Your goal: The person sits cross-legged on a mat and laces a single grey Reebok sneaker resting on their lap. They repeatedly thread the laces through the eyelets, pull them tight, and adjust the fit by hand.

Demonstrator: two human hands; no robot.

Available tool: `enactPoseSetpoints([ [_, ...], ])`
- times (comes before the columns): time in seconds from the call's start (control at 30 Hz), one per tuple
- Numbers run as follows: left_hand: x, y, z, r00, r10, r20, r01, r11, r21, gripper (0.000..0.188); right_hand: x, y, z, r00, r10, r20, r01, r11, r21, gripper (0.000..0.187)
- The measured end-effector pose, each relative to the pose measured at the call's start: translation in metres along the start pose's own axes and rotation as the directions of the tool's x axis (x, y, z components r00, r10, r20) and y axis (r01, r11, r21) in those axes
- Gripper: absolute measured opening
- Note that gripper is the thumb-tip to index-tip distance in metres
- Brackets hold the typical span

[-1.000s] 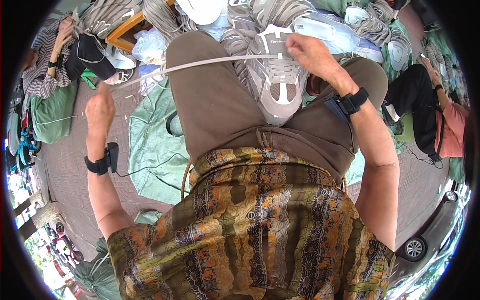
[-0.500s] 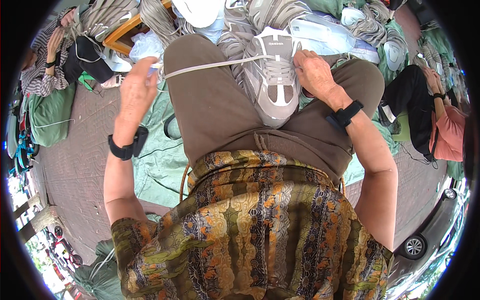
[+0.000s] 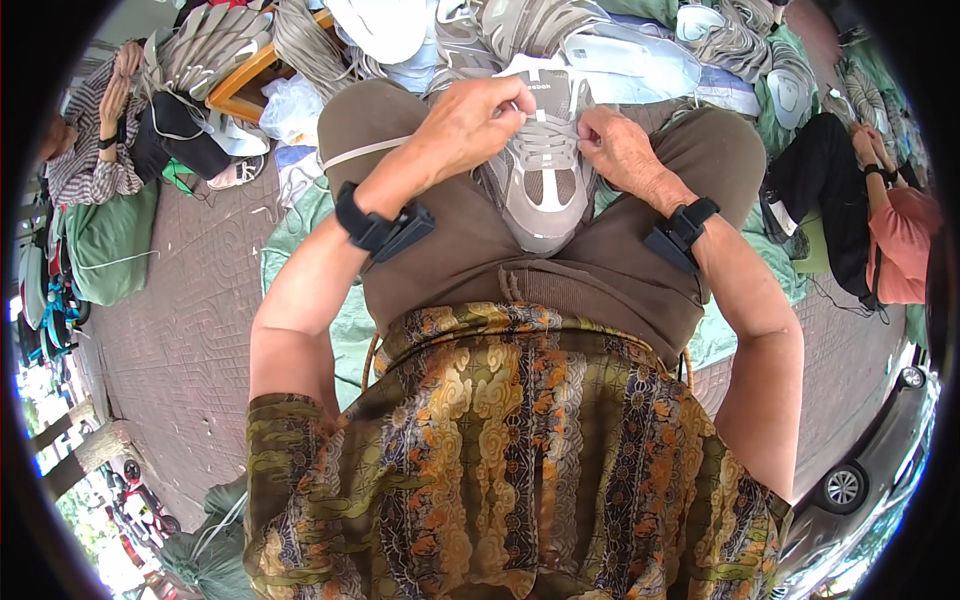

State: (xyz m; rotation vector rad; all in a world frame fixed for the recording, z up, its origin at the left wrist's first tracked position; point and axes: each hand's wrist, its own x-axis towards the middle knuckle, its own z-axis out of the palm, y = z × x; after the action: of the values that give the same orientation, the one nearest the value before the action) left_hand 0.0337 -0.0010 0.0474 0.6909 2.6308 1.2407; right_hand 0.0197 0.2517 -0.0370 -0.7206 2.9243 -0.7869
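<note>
A grey-and-white sneaker (image 3: 546,180) is wedged between my thighs, toe toward me, its tongue pointing away. Its upper is laced in crossing rows. My left hand (image 3: 465,135) reaches over the left thigh with fingertips pinched at the upper eyelets, apparently on the shoelace. A loose length of pale flat shoelace (image 3: 365,153) lies across my left knee and disappears behind that hand. On the other side of the lacing, my right hand (image 3: 622,148) is closed, thumb and fingers gripping the sneaker's edge by the eyelets. Its fingertips are partly hidden.
More grey sneakers (image 3: 530,28) and bundles of laces (image 3: 305,50) are piled beyond my knees, by clear plastic (image 3: 635,70) and a wooden frame (image 3: 240,85). People sit at left (image 3: 105,130) and right (image 3: 895,230). Green sheeting (image 3: 350,335) covers paving beneath me.
My left hand has come from out left of the knee, over the thigh, to the sneaker's lacing. The stretched shoelace now lies lower across the knee. My right hand has shifted slightly toward me.
</note>
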Motion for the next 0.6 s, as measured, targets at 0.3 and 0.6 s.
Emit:
enactPoseSetpoints([
  [0.3, 0.031, 0.003, 0.019, 0.994, 0.108, 0.034, -0.098, 0.971, -0.220, 0.017, -0.010, -0.039, -0.071, 0.996, 0.034, 0.079, -0.085, 0.520, 0.850, 0.011],
  [0.6, 0.035, 0.147, -0.040, 0.892, 0.372, 0.257, -0.132, 0.758, -0.639, 0.028, -0.050, -0.130, -0.206, 0.969, 0.023, -0.247, 0.183, 0.605, 0.775, 0.013],
])
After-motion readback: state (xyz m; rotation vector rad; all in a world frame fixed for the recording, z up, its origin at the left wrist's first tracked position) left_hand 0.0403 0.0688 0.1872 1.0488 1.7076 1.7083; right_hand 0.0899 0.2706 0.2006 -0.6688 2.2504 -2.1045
